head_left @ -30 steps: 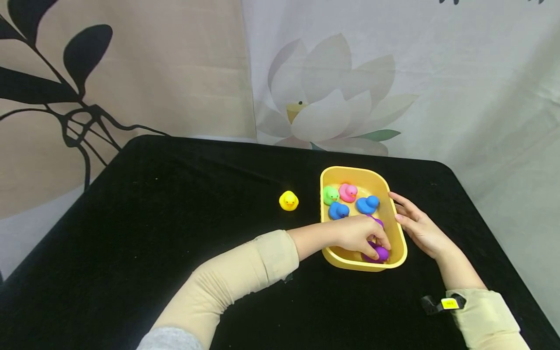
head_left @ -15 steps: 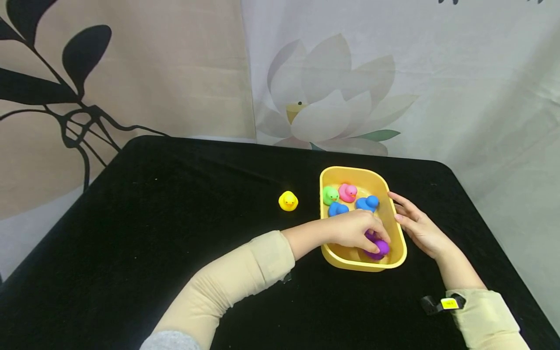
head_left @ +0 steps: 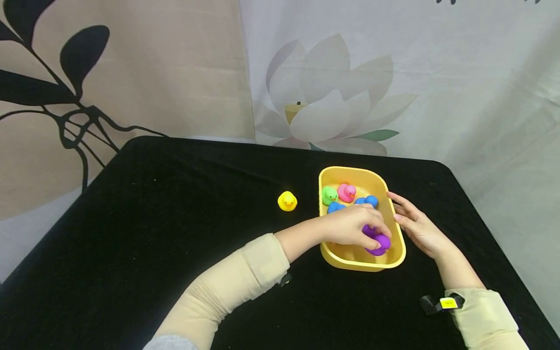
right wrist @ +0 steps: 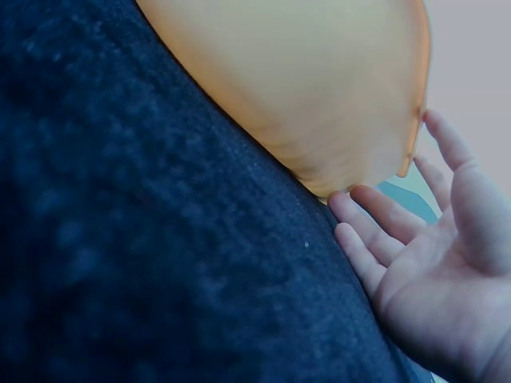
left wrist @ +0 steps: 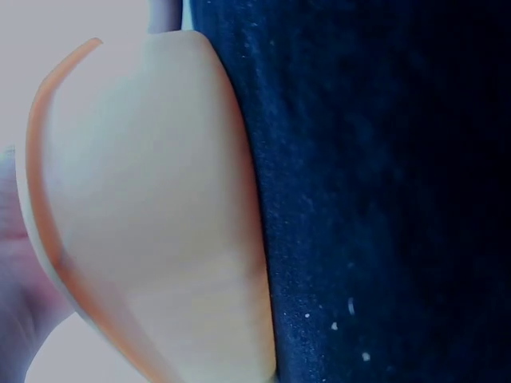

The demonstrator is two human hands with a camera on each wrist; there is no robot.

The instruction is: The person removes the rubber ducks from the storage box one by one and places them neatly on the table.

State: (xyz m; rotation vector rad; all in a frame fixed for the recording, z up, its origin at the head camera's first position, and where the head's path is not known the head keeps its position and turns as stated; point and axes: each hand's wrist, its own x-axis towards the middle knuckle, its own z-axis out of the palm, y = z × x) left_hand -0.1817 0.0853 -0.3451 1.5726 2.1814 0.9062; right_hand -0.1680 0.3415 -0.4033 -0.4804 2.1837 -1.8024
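Note:
A yellow plastic tub [head_left: 350, 265] stands on the black cloth at the right of the head view. My left hand [head_left: 352, 224] reaches in over its left rim and pinches a purple rubber duck [head_left: 381, 244] between thumb and fingers. More purple [head_left: 369, 231] shows between the fingers; whether it is a second duck I cannot tell. My right hand [head_left: 422, 231] rests its fairly straight fingertips against the tub's right side, as the right wrist view of the hand [right wrist: 447, 263] also shows. In the left wrist view the tub wall [left wrist: 160, 183] hides most of the left hand.
Further back in the tub lie a green duck [head_left: 330, 195], a pink duck [head_left: 347, 193] and two blue ducks, one [head_left: 371, 201] partly behind the left hand. A yellow duck [head_left: 287, 201] sits on the black cloth [head_left: 175, 233] left of the tub.
My left hand has shifted slightly up and back in the head view, bringing the purple duck off its earlier spot near the tub's front. My right hand has stayed at the tub's side.

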